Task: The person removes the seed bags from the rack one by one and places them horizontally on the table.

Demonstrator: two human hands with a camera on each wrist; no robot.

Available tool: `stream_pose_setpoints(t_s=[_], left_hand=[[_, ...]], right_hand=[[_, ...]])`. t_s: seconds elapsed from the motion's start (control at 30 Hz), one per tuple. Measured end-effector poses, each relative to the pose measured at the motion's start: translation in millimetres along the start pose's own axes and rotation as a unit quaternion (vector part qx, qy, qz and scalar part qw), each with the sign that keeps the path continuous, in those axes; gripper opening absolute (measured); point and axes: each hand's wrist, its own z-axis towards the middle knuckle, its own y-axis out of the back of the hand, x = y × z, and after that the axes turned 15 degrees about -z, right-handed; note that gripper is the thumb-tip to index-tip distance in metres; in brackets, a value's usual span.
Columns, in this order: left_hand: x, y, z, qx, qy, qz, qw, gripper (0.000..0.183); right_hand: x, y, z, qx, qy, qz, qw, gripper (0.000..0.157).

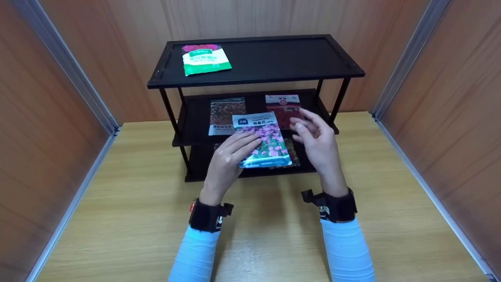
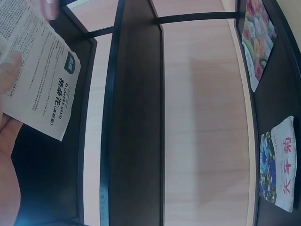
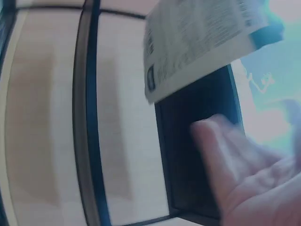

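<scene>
Before a black, three-tier rack (image 1: 274, 58), your left hand (image 1: 229, 158) grips a flat, glossy seed packet printed with pink flowers (image 1: 272, 137), fingers across its front and thumb (image 2: 9, 73) on its white, text-covered back. Your right hand (image 1: 319, 145) stands apart from it, fingers spread and loosely bent around nothing, in front of the rack's right half.

The held packet's far end overlaps the line of the rack's middle tier in the head view, below the top tier's front edge. Tan wood-grain floor (image 1: 254, 250) stretches out on both sides of the rack. (A white-and-green packet (image 1: 207, 62) lies on the rack's top tier, at left.) Both your forearms, in pale blue sleeves (image 1: 195, 254), reach toward the rack, the right palm turned inward.
</scene>
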Motion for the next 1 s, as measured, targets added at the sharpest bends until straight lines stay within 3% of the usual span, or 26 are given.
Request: stream_pose_setpoints(t_s=[0.1, 0.2, 0.33, 0.53, 0.77, 1.0], left_hand=[[-0.5, -1.5, -0.3, 0.0, -0.001, -0.002, 1.0, 0.034], [-1.8, -2.9, -0.7, 0.001, -0.006, -0.001, 1.0, 0.034], [-3.9, -4.3, -1.3, -0.002, -0.014, 0.002, 0.9999, 0.036], [-4.9, -6.9, -1.4, 0.004, -0.018, 0.001, 0.9998, 0.033], [-4.1, -8.8, -1.7, 0.01, -0.015, 0.0, 0.9998, 0.033], [-4.0, -8.3, -1.6, 0.017, 0.006, 0.003, 0.9998, 0.039]], right_hand=[[1, -3.2, 3, 0.05, -0.083, 0.004, 0.995, 0.051], [0, -8.1, 4, 0.086, -0.118, -0.024, 0.989, 0.055], [-4, -15.3, 6, 0.124, -0.129, -0.046, 0.983, 0.059], [-9, -22.3, 8, 0.165, -0.162, 0.009, 0.973, 0.052], [-10, -22.2, 8, 0.172, -0.167, 0.032, 0.97, 0.044], [-10, -20.9, 8, 0.168, -0.162, 0.047, 0.971, 0.046]])
